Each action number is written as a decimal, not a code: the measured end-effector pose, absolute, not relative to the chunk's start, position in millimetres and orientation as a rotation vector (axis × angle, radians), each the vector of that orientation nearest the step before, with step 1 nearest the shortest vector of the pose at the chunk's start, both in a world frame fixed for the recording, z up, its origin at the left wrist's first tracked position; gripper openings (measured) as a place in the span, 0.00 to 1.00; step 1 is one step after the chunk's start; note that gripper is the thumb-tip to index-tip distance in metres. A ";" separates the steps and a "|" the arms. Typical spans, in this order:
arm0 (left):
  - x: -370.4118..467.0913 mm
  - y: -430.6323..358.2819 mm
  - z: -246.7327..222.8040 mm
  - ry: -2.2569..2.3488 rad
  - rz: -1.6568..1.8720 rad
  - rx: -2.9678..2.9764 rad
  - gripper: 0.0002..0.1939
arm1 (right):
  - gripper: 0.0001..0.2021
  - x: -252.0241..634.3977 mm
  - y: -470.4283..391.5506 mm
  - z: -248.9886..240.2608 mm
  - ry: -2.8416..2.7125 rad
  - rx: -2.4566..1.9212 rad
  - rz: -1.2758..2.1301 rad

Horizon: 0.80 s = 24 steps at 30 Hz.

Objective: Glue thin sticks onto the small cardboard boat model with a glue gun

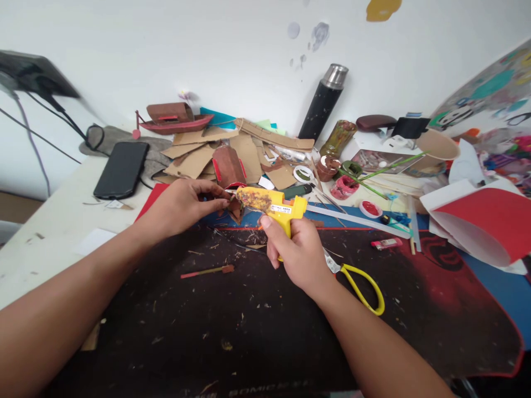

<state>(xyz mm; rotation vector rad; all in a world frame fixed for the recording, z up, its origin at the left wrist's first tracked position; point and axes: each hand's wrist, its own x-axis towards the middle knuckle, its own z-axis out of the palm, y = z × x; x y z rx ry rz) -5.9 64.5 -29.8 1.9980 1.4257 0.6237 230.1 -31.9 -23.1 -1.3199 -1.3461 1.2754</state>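
My right hand [292,246] is wrapped round the handle of a yellow glue gun [259,200], its body smudged with brown. The gun's nozzle points left, toward the fingertips of my left hand [186,205]. Those fingers are pinched together at the nozzle; what they hold is too small to make out. Just beneath the nozzle is a small brown piece [236,211], partly hidden. Behind the gun stands a curved brown cardboard piece with red edges [229,167]. A clear glue stick [357,219] stretches to the right behind the gun.
Yellow-handled scissors [365,287] and a thin painted stick [207,271] lie on the dark mat [265,331]. Behind are cardboard scraps [194,160], a red model boat [176,122], paint jars [345,187] and a black flask [323,102]. A phone [121,170] lies left, rolled red paper [485,221] right.
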 end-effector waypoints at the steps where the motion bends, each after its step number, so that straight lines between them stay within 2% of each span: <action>1: -5.8 64.3 -30.1 1.421 0.627 1.996 0.14 | 0.24 230.0 -31.8 -22.9 -1.345 -1.320 1.275; 24: -3.0 62.8 -30.5 1.458 0.607 2.018 0.15 | 0.25 230.8 -31.9 -21.3 -1.391 -1.336 1.274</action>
